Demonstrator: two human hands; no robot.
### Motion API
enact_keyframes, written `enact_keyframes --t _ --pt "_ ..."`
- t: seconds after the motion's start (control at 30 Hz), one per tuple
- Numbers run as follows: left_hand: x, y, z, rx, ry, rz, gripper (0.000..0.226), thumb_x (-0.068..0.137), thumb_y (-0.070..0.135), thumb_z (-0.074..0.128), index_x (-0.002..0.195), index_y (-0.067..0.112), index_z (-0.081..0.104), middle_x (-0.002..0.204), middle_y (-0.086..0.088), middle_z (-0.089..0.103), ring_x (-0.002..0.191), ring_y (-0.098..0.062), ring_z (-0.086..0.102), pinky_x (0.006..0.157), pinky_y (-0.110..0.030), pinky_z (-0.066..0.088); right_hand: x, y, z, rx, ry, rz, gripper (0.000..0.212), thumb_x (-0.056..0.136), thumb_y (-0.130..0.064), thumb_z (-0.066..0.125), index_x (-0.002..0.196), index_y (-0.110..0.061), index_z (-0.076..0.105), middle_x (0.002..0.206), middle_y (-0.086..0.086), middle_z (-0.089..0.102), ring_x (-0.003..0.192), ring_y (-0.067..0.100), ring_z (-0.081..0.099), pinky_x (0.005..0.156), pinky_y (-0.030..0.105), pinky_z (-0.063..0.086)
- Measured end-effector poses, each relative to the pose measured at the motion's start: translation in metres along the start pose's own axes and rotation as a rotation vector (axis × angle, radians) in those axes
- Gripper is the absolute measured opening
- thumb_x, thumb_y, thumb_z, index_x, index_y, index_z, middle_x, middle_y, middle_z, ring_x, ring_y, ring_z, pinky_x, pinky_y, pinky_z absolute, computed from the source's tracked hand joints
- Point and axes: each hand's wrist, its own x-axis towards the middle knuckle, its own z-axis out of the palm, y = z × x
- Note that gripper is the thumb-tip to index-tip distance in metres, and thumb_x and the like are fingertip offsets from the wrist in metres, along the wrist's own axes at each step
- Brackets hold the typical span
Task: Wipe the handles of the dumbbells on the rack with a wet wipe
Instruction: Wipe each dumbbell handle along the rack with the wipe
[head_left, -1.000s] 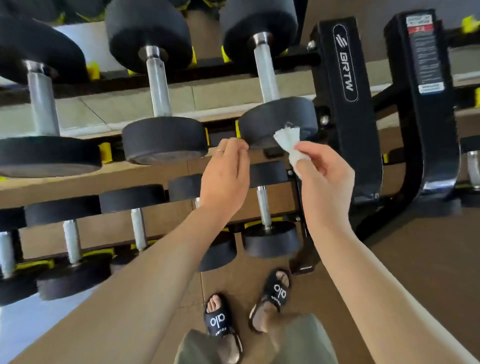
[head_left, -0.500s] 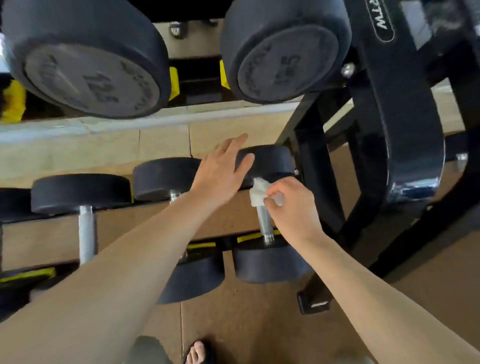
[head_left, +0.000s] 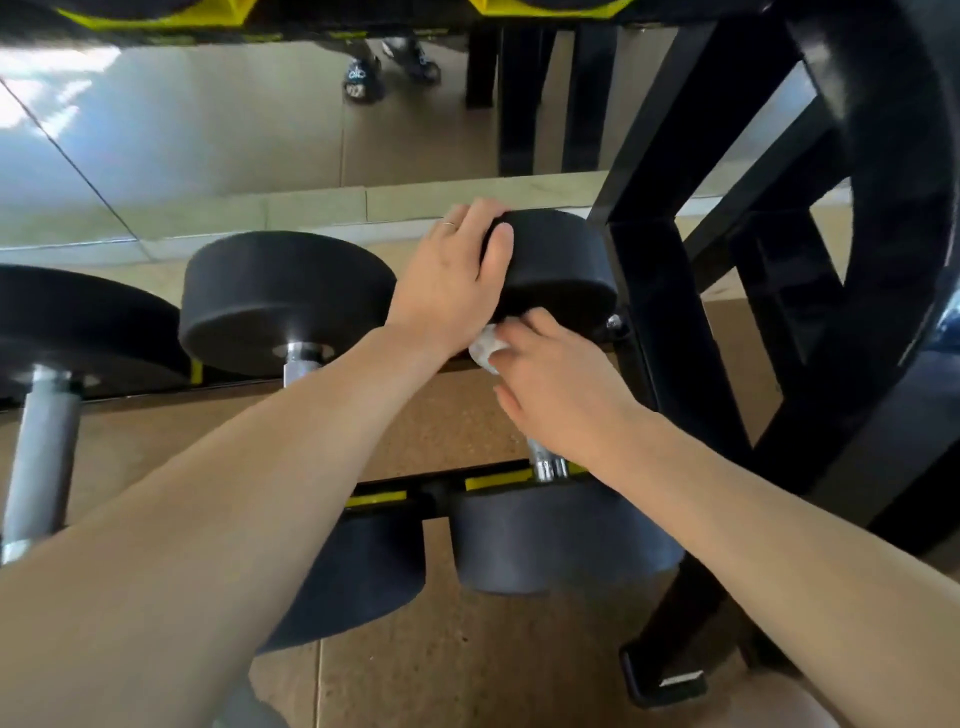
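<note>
black steel makes up the rack, the biggest thing in view; its upright and slanted braces fill the right side and its foot sits on the floor at lower right. cork-brown floor spreads beneath it, and a mirror runs along the wall behind, showing a reflection of sandalled feet.

on the rack's low rails lie three black dumbbells side by side. the rightmost dumbbell sits just beside the upright, its far head up near the mirror and its near head closest to the camera. the middle dumbbell lies to its left, partly covered by the left forearm, and the leftmost dumbbell shows a long grey handle at the frame's edge. yellow strips mark the rails between them.

the left hand rests on the far head of the rightmost dumbbell, fingers fairly straight over its top edge and the thumb laid on its rim; a thin ring shows on one finger. the right hand is curled round that dumbbell's handle, of which only a short chrome stub shows below the palm. the white wet wipe is bunched in the right hand's grasp against the handle's upper end, a small wad poking out just under the far head.
</note>
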Motion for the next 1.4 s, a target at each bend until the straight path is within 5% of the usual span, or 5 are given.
enact_keyframes --t 0.37,0.8,1.07,1.27,1.4 --pt "-0.003 -0.008 0.015 -0.048 0.181 0.004 0.035 0.105 0.020 0.029 0.122 0.011 0.059 0.112 -0.004 0.060 0.104 -0.022 0.052 0.090 -0.042 0.045 0.016 0.007 0.005 -0.047 -0.059 -0.083 0.018 0.074 0.011 0.066 0.090 0.004 0.062 0.090 0.019 0.055 0.097 0.040 0.051 0.081 0.051 0.050" --pt "-0.005 -0.008 0.016 -0.091 0.222 0.000 0.038 0.102 0.019 0.029 0.120 0.012 0.061 0.110 -0.004 0.063 0.100 -0.019 0.053 0.082 -0.038 0.045 0.001 0.012 -0.002 0.552 0.179 0.627 0.021 0.096 -0.016 0.057 0.092 -0.013 0.077 0.086 0.001 0.069 0.075 0.012 0.064 0.066 0.022 0.052" --pt "-0.003 -0.011 0.018 -0.115 0.227 0.017 0.047 0.099 0.028 0.025 0.123 0.012 0.062 0.110 -0.003 0.063 0.103 -0.018 0.054 0.082 -0.036 0.047 0.003 0.039 0.015 2.061 -0.137 1.104 0.030 0.095 -0.002 0.045 0.121 0.003 0.057 0.108 0.018 0.070 0.085 0.022 0.073 0.065 0.029 0.058" --pt "-0.002 -0.012 0.019 -0.127 0.240 0.010 0.049 0.098 0.031 0.024 0.123 0.012 0.063 0.111 -0.003 0.063 0.103 -0.018 0.055 0.082 -0.035 0.048 0.006 0.032 0.013 1.391 -0.030 1.033 0.019 0.086 -0.025 0.065 0.099 -0.015 0.073 0.099 0.004 0.074 0.091 0.016 0.069 0.086 0.032 0.054" --pt "-0.001 -0.015 0.019 -0.113 0.240 0.015 0.048 0.097 0.029 0.025 0.122 0.012 0.062 0.111 -0.003 0.063 0.103 -0.019 0.054 0.082 -0.038 0.047 -0.002 0.019 -0.006 0.760 0.208 0.557 0.008 0.088 -0.019 0.067 0.087 -0.016 0.074 0.086 -0.002 0.067 0.076 0.005 0.059 0.070 0.012 0.043"
